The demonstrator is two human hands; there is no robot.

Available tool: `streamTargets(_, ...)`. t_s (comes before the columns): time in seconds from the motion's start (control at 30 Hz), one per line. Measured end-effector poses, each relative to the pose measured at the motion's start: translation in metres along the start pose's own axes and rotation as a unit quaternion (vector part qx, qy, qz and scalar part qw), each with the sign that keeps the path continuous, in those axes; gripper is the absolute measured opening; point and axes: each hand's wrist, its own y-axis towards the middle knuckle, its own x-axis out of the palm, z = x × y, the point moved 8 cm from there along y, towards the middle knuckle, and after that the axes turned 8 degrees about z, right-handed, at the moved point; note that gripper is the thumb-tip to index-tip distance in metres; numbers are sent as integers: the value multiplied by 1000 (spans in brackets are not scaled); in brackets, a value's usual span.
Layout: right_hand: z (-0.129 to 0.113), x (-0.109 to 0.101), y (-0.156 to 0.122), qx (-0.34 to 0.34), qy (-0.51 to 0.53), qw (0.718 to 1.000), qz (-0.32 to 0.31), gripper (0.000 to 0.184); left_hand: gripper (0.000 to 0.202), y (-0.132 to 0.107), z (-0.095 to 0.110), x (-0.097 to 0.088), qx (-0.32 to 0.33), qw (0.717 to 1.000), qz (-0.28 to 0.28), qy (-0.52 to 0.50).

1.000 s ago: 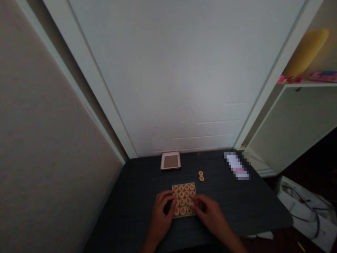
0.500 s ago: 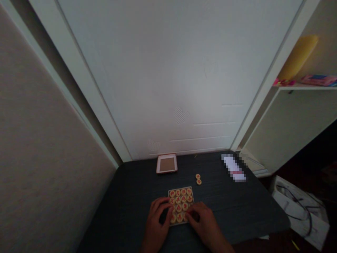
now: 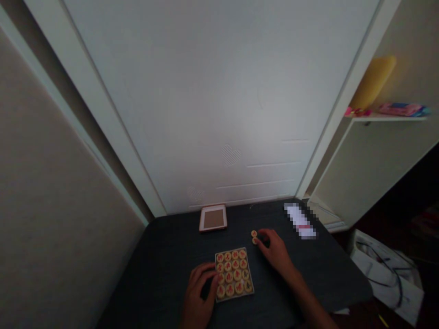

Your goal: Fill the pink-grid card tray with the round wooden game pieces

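Note:
A square shallow box (image 3: 253,289) on the dark table is filled with rows of round Chinese chess pieces (image 3: 235,264). Most carry red characters; two near the lower right look dark. My left hand (image 3: 200,292) rests against the box's left edge, thumb and fingers apart, fingertips at the leftmost pieces. Beyond the box, two loose chess pieces (image 3: 254,233) lie one behind the other. My right hand (image 3: 274,250) is beside them, thumb and index finger parted, with the thumb tip at the nearer piece; whether it touches is unclear.
A pinkish, shallow open lid or tray (image 3: 213,219) lies at the table's back edge, by the white panel (image 3: 206,114). A blurred-out white item (image 3: 300,221) is at the back right. Beyond the table's right edge stands a white box with cables (image 3: 387,274).
My right hand has left the box's lower right corner and moved away and right to the two loose pieces. My left hand stays at the box's left edge. The view has shifted slightly.

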Motion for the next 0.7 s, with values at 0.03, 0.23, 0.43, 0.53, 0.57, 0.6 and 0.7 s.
streamTargets(0.03,2,2,0,0,-4,1000,-4,25,23,0,0,0,-3,1000,0,-1)
streamTargets(0.23,5,14,-9,5,-19,1000,-3,20,21,5,14,0,-13,1000,-8,-20)
streamTargets(0.43,-4,16,-9,4,-8,1000,2,5,22,23,45,12,-22,997,-28,-72)
streamTargets(0.53,-18,5,-18,-7,31,999,-12,12,26,29,54,23,-77,989,-48,-115)
streamTargets(0.57,-26,1,-23,-17,52,998,-18,14,28,29,55,30,-110,983,-63,-135)
streamTargets(0.6,-35,-3,-29,-31,71,997,-24,16,30,28,56,37,-145,973,-82,-158)
streamTargets(0.7,-61,-13,-47,-78,112,990,-37,16,35,24,64,57,-209,939,-123,-245)
